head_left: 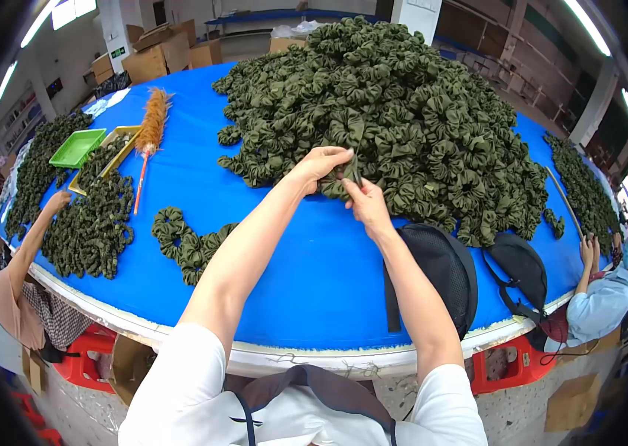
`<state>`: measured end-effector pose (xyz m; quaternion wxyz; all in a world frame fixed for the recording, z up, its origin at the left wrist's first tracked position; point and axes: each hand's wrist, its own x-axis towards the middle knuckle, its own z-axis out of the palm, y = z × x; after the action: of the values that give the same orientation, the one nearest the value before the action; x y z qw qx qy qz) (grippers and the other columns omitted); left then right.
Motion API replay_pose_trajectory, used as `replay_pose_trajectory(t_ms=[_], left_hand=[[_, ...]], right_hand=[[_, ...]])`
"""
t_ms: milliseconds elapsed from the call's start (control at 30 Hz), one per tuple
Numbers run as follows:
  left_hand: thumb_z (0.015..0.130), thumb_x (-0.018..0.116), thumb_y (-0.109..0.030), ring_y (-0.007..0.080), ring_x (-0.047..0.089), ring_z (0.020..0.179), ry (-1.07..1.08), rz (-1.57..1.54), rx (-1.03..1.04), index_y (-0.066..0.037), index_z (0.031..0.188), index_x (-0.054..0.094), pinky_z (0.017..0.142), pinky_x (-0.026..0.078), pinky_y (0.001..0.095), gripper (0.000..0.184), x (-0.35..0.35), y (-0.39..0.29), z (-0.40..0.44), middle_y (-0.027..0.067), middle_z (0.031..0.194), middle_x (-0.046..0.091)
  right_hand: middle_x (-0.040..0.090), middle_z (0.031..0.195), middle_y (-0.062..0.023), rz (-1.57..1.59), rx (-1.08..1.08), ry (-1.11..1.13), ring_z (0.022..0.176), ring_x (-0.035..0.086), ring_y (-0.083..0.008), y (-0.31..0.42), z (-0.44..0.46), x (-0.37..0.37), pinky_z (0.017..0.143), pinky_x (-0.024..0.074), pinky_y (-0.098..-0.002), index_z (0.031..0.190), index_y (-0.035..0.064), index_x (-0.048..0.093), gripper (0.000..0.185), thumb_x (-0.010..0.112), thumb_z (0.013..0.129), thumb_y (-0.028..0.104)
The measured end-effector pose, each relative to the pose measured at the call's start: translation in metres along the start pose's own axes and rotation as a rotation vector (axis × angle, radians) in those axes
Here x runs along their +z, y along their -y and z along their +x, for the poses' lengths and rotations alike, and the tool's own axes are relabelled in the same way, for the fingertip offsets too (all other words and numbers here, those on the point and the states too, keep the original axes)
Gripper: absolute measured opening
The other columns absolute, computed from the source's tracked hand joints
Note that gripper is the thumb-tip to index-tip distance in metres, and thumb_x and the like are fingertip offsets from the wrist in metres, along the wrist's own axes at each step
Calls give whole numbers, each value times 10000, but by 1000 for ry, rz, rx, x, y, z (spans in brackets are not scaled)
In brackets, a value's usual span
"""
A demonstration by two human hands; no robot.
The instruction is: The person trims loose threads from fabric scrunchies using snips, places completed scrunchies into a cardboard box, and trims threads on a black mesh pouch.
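Both of my hands meet in front of a tall heap of dark green scrunchies (433, 119) on the blue table. My left hand (321, 165) pinches a dark green scrunchie (355, 165) from above, thumb and fingers closed on its cloth. Just to the right and lower, my right hand (366, 202) has its fingertips closed on the same piece. Part of the scrunchie is hidden behind my fingers, and it blends into the heap behind. Several loose scrunchies (189, 249) lie by my left forearm, partly covered by it.
An orange feather duster (152, 130) lies left on the blue tabletop (299, 297), near a green tray (77, 149) and a yellow tray (135, 132). Black bags (438, 275) lie beside my right forearm. Co-workers sit at both ends, each with scrunchie piles (91, 234). Red stools (507, 364) stand below.
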<state>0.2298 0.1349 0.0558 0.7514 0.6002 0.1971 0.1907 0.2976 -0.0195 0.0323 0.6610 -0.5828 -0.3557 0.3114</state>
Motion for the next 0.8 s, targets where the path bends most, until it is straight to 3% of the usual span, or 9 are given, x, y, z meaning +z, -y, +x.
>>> replay_pose_trajectory(t_ms=[167, 233, 333, 533, 667, 800], left_hand=[[877, 680, -123, 92, 557, 612, -182, 228, 221, -2, 1041, 676, 561, 492, 214, 204, 2, 10, 6, 39, 813, 662], [870, 681, -116, 91, 553, 604, -217, 252, 244, -4, 1025, 681, 559, 489, 215, 191, 1, 16, 4, 38, 799, 660], [851, 684, -95, 88, 541, 579, -307, 315, 343, -7, 977, 698, 553, 481, 217, 154, -1, 18, -4, 36, 757, 651], [826, 684, -77, 83, 535, 585, -359, 560, 394, -13, 992, 697, 545, 468, 218, 178, -1, 16, -7, 39, 755, 651], [783, 696, -127, 121, 532, 567, -409, 609, 448, -24, 967, 708, 550, 466, 289, 211, 0, 13, -11, 53, 689, 636], [795, 690, -124, 120, 533, 574, -414, 681, 487, -22, 982, 705, 555, 465, 283, 214, 1, 14, -13, 48, 693, 637]], right_hand=[[582, 729, 7, -142, -267, -156, 507, 393, -25, -20, 29, -18, 417, 238, -166, 1208, 102, 634, 317, 583, 960, 291], [594, 816, 15, -39, 13, -129, 562, 409, -20, 9, 25, -22, 443, 241, -165, 1211, 108, 642, 327, 565, 965, 308], [593, 779, 26, -18, 119, -1, 545, 397, -20, 16, 39, -26, 440, 225, -163, 1223, 115, 642, 337, 552, 965, 311], [579, 719, 35, -42, 123, 32, 532, 384, -24, 17, 58, -21, 441, 226, -168, 1197, 115, 665, 300, 569, 954, 261], [586, 697, 3, -173, -97, 57, 558, 471, -72, 2, 72, -26, 503, 340, -200, 1130, 94, 701, 254, 587, 936, 211], [560, 663, 31, -370, -163, 39, 528, 392, -41, 4, 75, -28, 471, 272, -176, 1143, 111, 699, 245, 597, 935, 193]])
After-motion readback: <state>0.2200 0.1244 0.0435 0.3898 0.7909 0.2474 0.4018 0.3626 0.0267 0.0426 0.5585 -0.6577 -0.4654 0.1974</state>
